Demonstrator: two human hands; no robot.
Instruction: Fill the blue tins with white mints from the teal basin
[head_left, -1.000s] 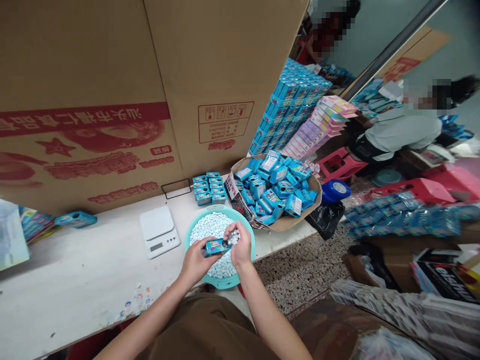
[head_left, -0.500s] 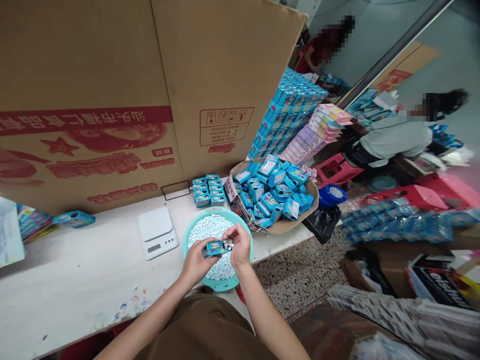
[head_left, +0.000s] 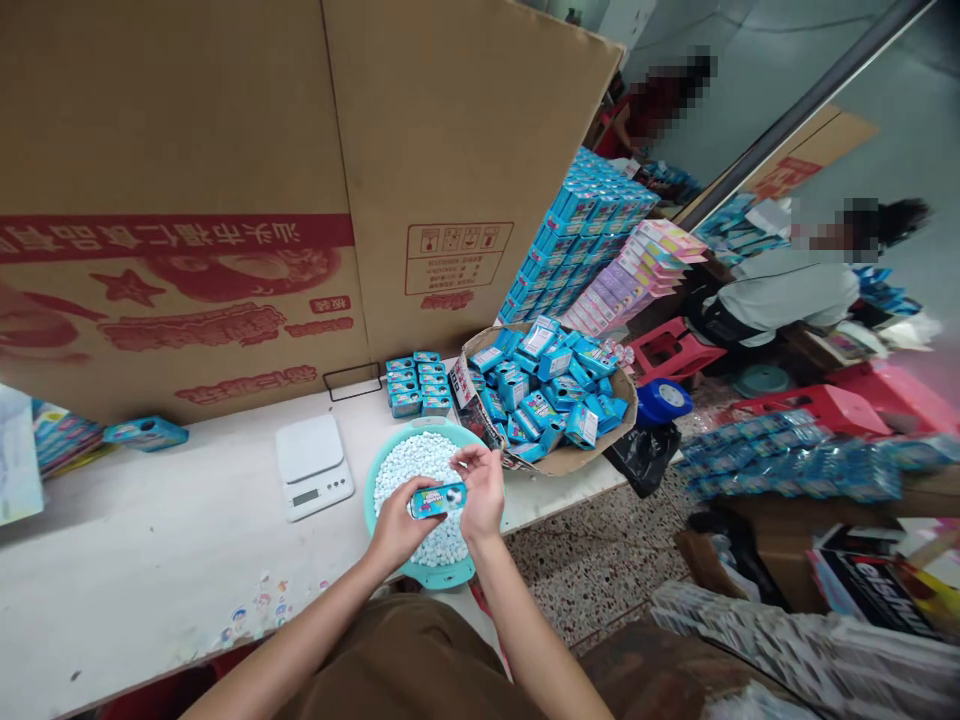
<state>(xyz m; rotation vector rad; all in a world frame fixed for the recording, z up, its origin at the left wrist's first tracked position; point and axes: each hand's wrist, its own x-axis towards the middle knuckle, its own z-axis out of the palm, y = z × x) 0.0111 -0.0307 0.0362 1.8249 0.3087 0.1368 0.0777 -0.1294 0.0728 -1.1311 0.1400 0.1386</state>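
My left hand [head_left: 399,522] grips a small blue candy box [head_left: 435,499] by its left end, above a turquoise basin [head_left: 373,470]. White candies [head_left: 416,455] fill the basin, and some white shows in the box's round window at its right end. Beside that end is my right hand [head_left: 482,492], palm turned toward the box, fingers bent but apart. I see nothing held in it. Whether its palm touches the box I cannot tell.
A white scale [head_left: 309,450] stands left of the basin. Several blue boxes [head_left: 405,385] are lined up behind it. An open carton [head_left: 626,405] heaped with blue boxes sits to the right. Big cardboard [head_left: 247,120] walls the back. Two people work at the far right.
The candies that were between my right fingers and the box end no longer show there. My right fingers have opened, and the box's window end has come into view.
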